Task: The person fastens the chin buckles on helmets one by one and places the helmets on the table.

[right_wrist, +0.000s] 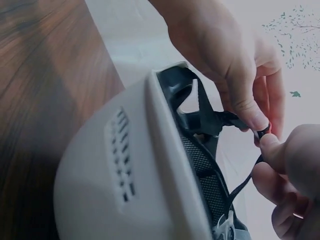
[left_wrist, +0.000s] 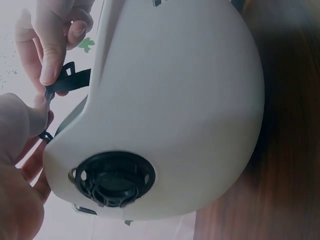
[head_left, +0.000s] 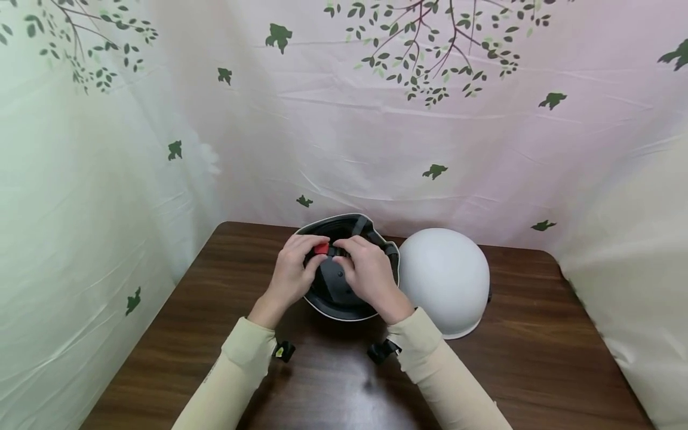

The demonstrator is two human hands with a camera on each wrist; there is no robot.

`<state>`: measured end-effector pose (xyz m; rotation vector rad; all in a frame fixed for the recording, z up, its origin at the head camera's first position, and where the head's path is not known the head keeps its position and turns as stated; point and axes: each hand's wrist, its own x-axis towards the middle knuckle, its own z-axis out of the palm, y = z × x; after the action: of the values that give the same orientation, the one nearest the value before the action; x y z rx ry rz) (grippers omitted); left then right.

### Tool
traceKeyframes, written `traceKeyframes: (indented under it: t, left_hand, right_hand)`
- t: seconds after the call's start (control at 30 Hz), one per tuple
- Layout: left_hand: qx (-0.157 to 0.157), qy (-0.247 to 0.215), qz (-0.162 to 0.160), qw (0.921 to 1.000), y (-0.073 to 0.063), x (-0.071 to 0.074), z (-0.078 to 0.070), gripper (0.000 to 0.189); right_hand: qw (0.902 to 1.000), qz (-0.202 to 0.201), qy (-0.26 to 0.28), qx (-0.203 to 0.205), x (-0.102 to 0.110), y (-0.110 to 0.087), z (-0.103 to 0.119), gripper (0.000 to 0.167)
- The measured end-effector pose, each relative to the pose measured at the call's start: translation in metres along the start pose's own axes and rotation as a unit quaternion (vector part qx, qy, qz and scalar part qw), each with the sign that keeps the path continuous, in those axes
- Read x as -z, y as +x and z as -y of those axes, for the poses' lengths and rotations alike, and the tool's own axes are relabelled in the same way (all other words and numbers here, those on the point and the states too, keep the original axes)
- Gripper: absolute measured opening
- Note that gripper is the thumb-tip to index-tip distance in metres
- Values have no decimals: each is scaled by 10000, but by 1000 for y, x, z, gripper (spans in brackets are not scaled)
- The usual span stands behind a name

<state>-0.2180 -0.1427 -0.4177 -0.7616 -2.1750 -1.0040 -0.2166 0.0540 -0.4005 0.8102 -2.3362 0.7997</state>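
Note:
An upturned white helmet (left_wrist: 175, 100) lies on the table, its black lining (head_left: 332, 288) facing up in the head view. Above the opening, my left hand (head_left: 290, 269) pinches the red part of the chin-strap buckle (head_left: 321, 248) between thumb and fingers. My right hand (head_left: 371, 272) pinches the black end of the strap (head_left: 334, 252) close beside it. Both thumbs nearly meet at the buckle. From the right wrist view, the black strap (right_wrist: 240, 190) runs down to the helmet's rim. Fingers partly hide the buckle, so whether its halves are joined cannot be told.
A second white helmet (head_left: 444, 280) sits dome up, right beside the first. Both stand on a dark brown wooden table (head_left: 516, 334). Behind it hangs a pale curtain (head_left: 344, 149) with leaf and bird prints. A black round fitting (left_wrist: 115, 179) is on the first helmet's shell.

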Motion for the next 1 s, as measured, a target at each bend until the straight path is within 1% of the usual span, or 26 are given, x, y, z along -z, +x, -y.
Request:
traceKeyframes:
  t: [0.13,0.23,0.43,0.63,0.87,1.0]
  left_hand:
    - [100,60,92,9999,-5,1,0,40]
    - [108,42,96,9999,-7,2,0,40]
    - [12,-67,65,10000,-5,0,0,36]
    - [51,-124,149,9998,-3,-4,-2,39]
    - [-22,-118,74,9999,-3,-7,-2,41]
    - [-69,-174,72,9998,0,-8,-2,41]
  right_hand:
    - [9999,78,67,-17,-4,-3,1,21]
    - [9999,65,106,-8,-5,-3,3,22]
    - [9999,-15,133,10,-3,-2,5,22]
    - [9999,-80,95,-67,-1,-4,2,24]
    - [9998,-122,172,-68,1,-5,2,23]
    - [9997,-134,203,-50,1,-3,2,24]
